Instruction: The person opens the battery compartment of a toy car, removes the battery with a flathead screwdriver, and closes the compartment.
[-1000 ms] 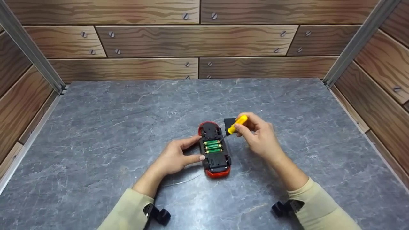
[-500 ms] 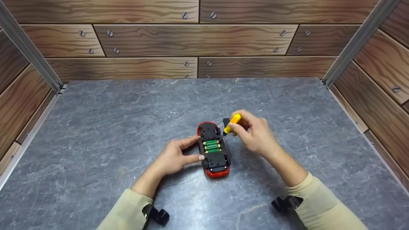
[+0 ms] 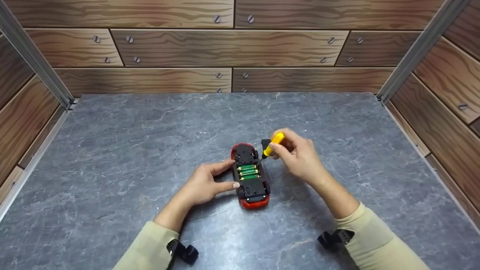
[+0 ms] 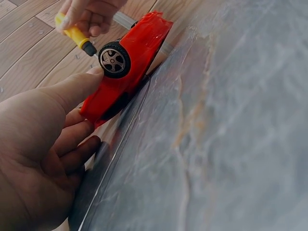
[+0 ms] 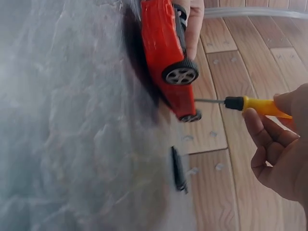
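Observation:
A red toy car (image 3: 254, 188) lies upside down on the table, black underside up. Several green batteries (image 3: 248, 172) sit side by side in its uncovered compartment. My left hand (image 3: 200, 185) holds the car along its left side, thumb and index finger spread apart on the edge. Between thumb and fingers, my right hand (image 3: 300, 159) pinches a yellow-handled screwdriver (image 3: 273, 144). Its shaft slants down to the right edge of the battery compartment. In the right wrist view the screwdriver shaft (image 5: 211, 100) reaches the car's underside between the wheels, and the tip is hidden.
A small black cover (image 3: 265, 143) lies on the grey marbled table (image 3: 150, 127) beyond the car, partly behind the right hand; the right wrist view shows the black cover (image 5: 178, 169) edge-on. Wood-patterned walls (image 3: 232, 48) enclose the back and sides.
My right hand has shifted slightly left with the screwdriver, which now stands steeper over the compartment's right edge. The left hand and the toy car stay nearly where they were.

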### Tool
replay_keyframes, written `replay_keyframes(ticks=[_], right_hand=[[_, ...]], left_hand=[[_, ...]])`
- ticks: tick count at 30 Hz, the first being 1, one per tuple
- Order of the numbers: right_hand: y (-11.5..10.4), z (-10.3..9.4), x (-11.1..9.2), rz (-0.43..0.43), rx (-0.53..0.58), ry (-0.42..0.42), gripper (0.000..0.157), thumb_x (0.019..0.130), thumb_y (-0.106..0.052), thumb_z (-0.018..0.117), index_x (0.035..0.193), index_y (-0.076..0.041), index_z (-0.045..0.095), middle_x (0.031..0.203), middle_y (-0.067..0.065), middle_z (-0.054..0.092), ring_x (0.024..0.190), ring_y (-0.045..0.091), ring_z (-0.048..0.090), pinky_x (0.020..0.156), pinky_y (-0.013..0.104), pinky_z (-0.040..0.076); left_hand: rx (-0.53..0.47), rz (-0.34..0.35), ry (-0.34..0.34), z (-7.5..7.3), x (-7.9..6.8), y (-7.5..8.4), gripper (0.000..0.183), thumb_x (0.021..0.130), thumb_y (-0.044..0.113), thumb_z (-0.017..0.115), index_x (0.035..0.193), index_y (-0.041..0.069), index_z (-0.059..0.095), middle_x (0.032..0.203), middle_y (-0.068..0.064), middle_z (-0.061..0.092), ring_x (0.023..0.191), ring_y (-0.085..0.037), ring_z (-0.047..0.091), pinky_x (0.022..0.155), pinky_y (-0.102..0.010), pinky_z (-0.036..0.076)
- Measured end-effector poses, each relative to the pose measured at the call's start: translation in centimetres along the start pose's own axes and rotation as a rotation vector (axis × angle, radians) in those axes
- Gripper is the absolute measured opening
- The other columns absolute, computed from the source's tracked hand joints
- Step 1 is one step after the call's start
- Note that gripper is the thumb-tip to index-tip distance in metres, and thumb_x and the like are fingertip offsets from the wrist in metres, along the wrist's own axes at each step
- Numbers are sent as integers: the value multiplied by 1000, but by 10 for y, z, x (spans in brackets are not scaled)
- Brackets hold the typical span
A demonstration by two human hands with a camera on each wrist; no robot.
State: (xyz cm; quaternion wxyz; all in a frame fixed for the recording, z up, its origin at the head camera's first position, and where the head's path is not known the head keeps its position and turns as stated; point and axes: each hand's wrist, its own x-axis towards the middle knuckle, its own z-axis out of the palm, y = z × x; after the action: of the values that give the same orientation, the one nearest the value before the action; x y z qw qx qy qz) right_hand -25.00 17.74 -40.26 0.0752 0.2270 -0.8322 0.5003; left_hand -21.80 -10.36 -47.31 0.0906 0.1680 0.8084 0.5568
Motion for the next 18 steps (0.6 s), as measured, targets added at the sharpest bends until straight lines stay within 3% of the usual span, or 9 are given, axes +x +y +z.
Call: replay_keyframes(ticks=[11, 18], right_hand=[[7, 2, -4, 23, 118, 51, 8, 101, -4, 71, 109, -1, 69, 96, 11, 76, 89, 25, 76, 82, 45, 65], [13, 0, -5, 17, 143, 98, 10, 101, -2, 70, 111, 1, 69, 93, 13, 75, 83, 27, 75, 76, 39, 66]], left_hand=[[20, -17, 2, 2, 0, 2, 77, 86, 33, 90, 152, 10, 57, 155, -5, 56, 147, -25, 49, 126, -45, 31], [37, -7, 6, 1, 0, 2, 77, 87, 33, 90, 152, 9, 57, 155, -6, 55, 146, -24, 49, 126, -44, 32]])
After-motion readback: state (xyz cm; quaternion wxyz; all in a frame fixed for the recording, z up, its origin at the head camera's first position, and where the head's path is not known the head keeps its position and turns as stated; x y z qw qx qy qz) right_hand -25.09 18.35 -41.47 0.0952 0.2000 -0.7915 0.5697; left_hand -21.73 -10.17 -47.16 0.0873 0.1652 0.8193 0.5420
